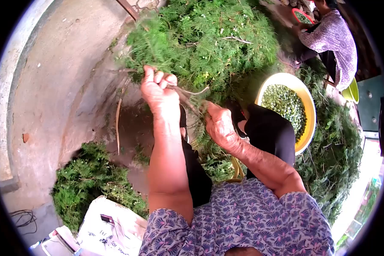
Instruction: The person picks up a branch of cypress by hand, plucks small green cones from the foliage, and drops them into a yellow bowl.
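Note:
My left hand (158, 91) is closed around a thin woody stem (187, 91) of a leafy green branch, at the near edge of a big heap of feathery green branches (205, 38). My right hand (219, 123) sits just right of it and lower, fingers curled into the same branch's foliage; what it pinches is hidden. Both forearms reach forward over my dark trousers (269, 132) and patterned purple shirt.
A yellow basin (305, 91) of small green fruits stands to the right. More green cuttings (87, 179) lie at lower left and along the right side (337, 149). A white printed bag (111, 230) lies near me. Another person (328, 38) sits at top right with a red bowl.

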`<state>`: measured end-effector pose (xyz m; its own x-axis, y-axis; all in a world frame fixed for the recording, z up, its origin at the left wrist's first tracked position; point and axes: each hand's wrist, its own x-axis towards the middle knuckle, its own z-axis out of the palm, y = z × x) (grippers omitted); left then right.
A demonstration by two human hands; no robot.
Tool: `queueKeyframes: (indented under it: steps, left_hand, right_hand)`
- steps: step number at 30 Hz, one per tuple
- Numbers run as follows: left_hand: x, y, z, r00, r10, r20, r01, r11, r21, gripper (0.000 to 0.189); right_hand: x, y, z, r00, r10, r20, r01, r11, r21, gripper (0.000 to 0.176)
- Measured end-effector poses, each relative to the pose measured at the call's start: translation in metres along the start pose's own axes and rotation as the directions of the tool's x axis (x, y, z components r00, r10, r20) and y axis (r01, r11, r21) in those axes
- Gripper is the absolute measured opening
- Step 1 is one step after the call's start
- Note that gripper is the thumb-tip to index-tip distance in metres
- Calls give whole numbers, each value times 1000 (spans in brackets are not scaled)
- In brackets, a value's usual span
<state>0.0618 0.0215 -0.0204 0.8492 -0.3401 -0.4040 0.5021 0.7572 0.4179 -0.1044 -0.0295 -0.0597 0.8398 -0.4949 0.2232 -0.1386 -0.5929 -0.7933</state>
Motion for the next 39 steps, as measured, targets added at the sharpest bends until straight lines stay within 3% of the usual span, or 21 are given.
queueKeyframes:
  steps: [1,7,9,11,14,15,16,18,19,21,23,25,27,30,31,33,34,35,37,38,39]
  left_hand:
    - [-1,-1,-1,996,15,89,-18,999,36,27]
    - [-5,0,2,999,-34,19,31,984,175,33]
    - [-12,-7,10,995,-74,-67,88,965,247,33]
    - [-10,-18,7,991,-136,-9,134,959,249,31]
    - [-13,-27,9,989,-151,11,140,942,305,33]
    - [-14,-27,8,990,-130,46,115,965,237,35]
    - [-13,-24,7,992,-102,76,88,982,165,38]
    - [0,0,9,995,61,75,-68,992,102,51]
    - [13,22,3,990,126,69,-135,982,135,56]
    - [23,47,-13,959,218,180,-231,971,55,43]
    - [18,46,-19,974,35,223,-4,991,-137,43]
    - [18,38,-19,963,-107,247,138,984,-115,45]
    - [12,25,-14,972,-105,208,95,994,61,36]
    - [-17,3,2,989,13,146,-69,921,383,32]
    - [-18,-2,-2,962,-42,268,-72,914,400,36]
    - [-22,-11,4,979,36,202,-140,837,529,41]
    - [-29,-15,8,988,43,146,-122,797,591,45]
    - [-26,-19,6,953,18,303,-183,831,525,44]
    - [-24,-20,0,850,-152,504,-256,717,648,41]
    - [-38,-18,11,865,-165,474,-322,543,776,39]
    - [-32,-21,5,861,-155,485,-368,467,804,30]
  right_hand:
    - [-1,2,0,998,-35,-50,38,998,58,7]
    - [4,-27,-38,996,-54,67,55,998,-14,13]
    - [-8,-35,-39,999,-20,-37,21,999,30,8]
    - [-17,-30,-38,995,-54,-79,56,998,24,11]
    - [-28,-32,-41,920,386,63,-369,804,467,25]
    - [-30,-44,-52,918,392,53,-370,803,466,25]
    - [-31,-62,-67,843,530,98,-473,640,606,25]
    - [-45,-43,-64,672,690,271,-676,422,604,35]
    - [-55,-37,-71,796,571,201,-546,535,644,36]
    - [-56,-27,-80,763,618,189,-573,513,639,37]
    - [-34,-35,-82,756,631,176,-544,455,705,31]
    - [-17,-28,-75,869,493,50,-397,633,665,29]
    - [7,-45,-77,903,429,34,-330,641,693,26]
    - [49,-54,-69,961,141,-238,-13,882,470,24]
    - [64,-50,-61,937,45,-345,90,926,367,24]
    - [87,-35,-40,907,86,-412,54,947,317,25]
    - [89,-32,-34,944,228,-237,-82,861,502,32]
    - [92,-34,-32,943,330,-30,-235,729,643,39]
    - [83,-42,-34,984,140,114,-180,708,683,58]
    - [86,-40,-28,976,128,175,-208,777,594,69]
    - [82,-40,-25,943,277,186,-330,685,649,68]
